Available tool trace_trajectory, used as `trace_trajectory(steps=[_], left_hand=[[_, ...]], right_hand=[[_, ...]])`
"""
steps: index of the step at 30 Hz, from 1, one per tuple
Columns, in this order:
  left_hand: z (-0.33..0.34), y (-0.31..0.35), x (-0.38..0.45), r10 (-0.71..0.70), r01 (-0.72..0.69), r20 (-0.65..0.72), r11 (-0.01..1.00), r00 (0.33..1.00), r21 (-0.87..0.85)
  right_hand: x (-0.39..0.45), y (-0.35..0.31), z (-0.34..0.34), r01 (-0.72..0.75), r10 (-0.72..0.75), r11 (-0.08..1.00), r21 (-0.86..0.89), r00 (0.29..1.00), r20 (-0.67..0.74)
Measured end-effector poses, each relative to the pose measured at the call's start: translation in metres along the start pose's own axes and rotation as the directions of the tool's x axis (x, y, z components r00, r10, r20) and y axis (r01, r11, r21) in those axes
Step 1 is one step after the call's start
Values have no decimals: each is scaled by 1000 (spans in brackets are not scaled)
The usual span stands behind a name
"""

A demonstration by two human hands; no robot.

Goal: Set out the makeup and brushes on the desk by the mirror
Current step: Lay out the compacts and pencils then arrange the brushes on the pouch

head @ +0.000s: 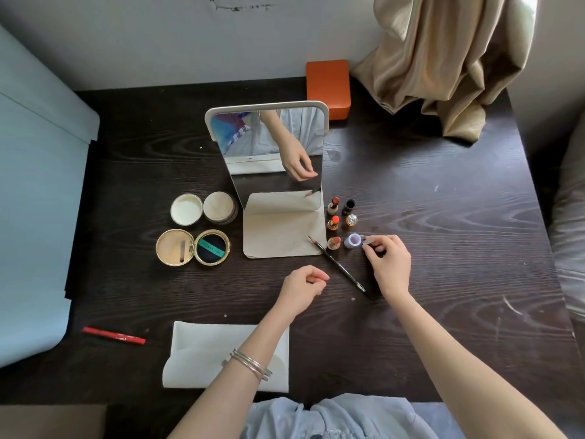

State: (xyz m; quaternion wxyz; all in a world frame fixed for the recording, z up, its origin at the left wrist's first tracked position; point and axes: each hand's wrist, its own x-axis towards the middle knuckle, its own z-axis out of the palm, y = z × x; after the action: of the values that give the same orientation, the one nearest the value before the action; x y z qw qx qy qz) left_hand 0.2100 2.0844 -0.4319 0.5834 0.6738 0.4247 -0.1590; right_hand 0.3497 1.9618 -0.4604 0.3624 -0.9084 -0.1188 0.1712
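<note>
A white-framed standing mirror (266,153) sits mid-desk on its flat base (281,236). To its right stand three uncapped lipsticks (333,222) in a column, with their caps beside them. My right hand (391,264) pinches the nearest one, a lilac cap (353,241), which rests on the desk. A black eye pencil (338,266) lies diagonally between my hands. My left hand (302,288) hovers loosely curled and empty in front of the mirror base. Left of the mirror are an open gold compact (193,247) and an open powder jar (220,206) with its lid (186,209).
A white pouch (202,350) lies at the near edge under my left forearm, and a red pencil (114,335) lies to its left. An orange box (328,87) and a beige curtain (443,68) are at the back right. A pale blue surface (34,191) borders the desk's left.
</note>
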Motion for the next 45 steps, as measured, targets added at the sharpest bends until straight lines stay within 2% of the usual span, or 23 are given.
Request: trace_trajectory(steps=[14, 21, 24, 26, 29, 33, 37, 39, 41, 43, 45], left_hand=[[-5, 6, -3, -1, 1, -9, 1000, 1000, 6], [-10, 4, -10, 5, -5, -24, 1000, 1000, -12], [-19, -3, -17, 0, -3, -55, 999, 998, -46], [-29, -10, -25, -1, -5, -81, 997, 997, -73], [-51, -26, -37, -20, 5, -136, 993, 991, -115], [-91, -53, -58, -76, 32, -243, 983, 967, -179], [-142, -89, -83, -83, 8, -353, 978, 932, -208], [-169, -111, -94, -81, 20, -423, 989, 902, -146], [-194, -136, -104, -25, 70, -483, 995, 876, 76], [-217, -161, -113, 37, 139, -518, 945, 855, 297], [-236, -182, -119, 67, 204, -546, 884, 835, 421]], right_hand=[[-6, -1, -3, -3, 3, 1000, -6, 1000, 5], [-36, -14, -8, -148, 154, 977, 154, 988, -27], [-57, -26, -2, -135, 126, 975, 179, 990, 62], [-68, -38, 10, -63, 36, 988, 140, 981, 192], [-79, -62, 38, 92, -124, 990, 106, 923, 364], [-95, -106, 77, 197, -233, 972, 125, 859, 457], [-126, -152, 119, 193, -242, 970, 148, 808, 537], [-145, -172, 142, 201, -239, 971, 131, 756, 609], [-163, -188, 165, 213, -239, 969, 122, 704, 669], [-179, -200, 185, 210, -230, 971, 116, 679, 697], [-192, -208, 202, 202, -215, 974, 105, 663, 717]])
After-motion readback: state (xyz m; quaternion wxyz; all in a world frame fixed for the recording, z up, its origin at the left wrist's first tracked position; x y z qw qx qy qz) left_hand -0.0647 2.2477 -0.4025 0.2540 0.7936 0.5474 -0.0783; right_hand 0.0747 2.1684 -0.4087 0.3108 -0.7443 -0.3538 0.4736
